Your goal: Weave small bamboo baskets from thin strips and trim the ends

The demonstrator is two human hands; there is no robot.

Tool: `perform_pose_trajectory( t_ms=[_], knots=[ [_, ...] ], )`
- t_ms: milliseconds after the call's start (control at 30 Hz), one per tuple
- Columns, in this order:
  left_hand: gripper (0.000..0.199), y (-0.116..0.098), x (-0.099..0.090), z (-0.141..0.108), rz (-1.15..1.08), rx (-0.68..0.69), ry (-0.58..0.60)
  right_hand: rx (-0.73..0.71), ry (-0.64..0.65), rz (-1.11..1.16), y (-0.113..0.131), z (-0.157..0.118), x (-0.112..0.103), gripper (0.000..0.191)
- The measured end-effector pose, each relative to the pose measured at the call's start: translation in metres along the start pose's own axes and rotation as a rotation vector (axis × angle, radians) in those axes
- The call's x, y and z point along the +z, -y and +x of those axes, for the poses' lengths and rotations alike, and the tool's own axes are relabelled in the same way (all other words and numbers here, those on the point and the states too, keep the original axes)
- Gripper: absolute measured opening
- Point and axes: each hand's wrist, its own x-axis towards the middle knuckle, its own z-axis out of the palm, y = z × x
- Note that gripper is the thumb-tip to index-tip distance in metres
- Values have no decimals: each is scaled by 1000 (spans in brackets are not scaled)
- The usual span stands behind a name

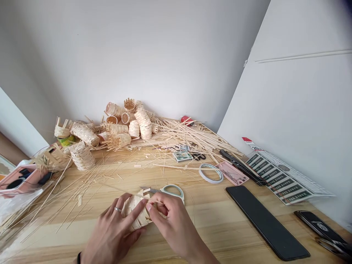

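Note:
A small woven basket (137, 212) of pale wood strips lies on its side between my hands, its open rim turned to the right. My left hand (117, 223), with a ring on one finger, is wrapped around the basket's body. At the rim, my right hand (169, 212) pinches a thin wood strip (143, 197) that runs across the top of the basket. The fingers hide part of the rim. Just behind the basket lie scissors (174, 190) with pale handles, their blades pointing left.
Several woven baskets (82, 156) and loose wood strips (187, 134) are heaped along the wall. At right are a tape roll (211, 173), a pink tray (233, 173), a utility knife (242, 165), a phone (266, 222) and a card of packets (286, 176). A pink container (24, 179) stands left.

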Motion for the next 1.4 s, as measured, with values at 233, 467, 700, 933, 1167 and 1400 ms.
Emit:
perform_pose_trajectory(
  t_ms=[233,467,700,933,1167,1400],
  knots=[
    [62,-4,-5,-1,-121,-55,77,-37,4,-25,2,1,-4,18],
    [66,-3,-3,-3,-145,-70,79,-63,-17,-12,5,0,-4,18],
    [67,-2,-8,0,-162,-102,79,-62,-22,-18,1,-1,-3,14],
    [61,11,-8,2,-241,-330,58,-48,-175,-44,-7,-6,-5,39],
    [68,10,-3,1,-118,-405,-2,-95,-93,-37,-5,-2,-4,38],
    [61,13,-2,0,-32,-441,-53,-18,36,118,-8,-4,8,29]
  ],
)
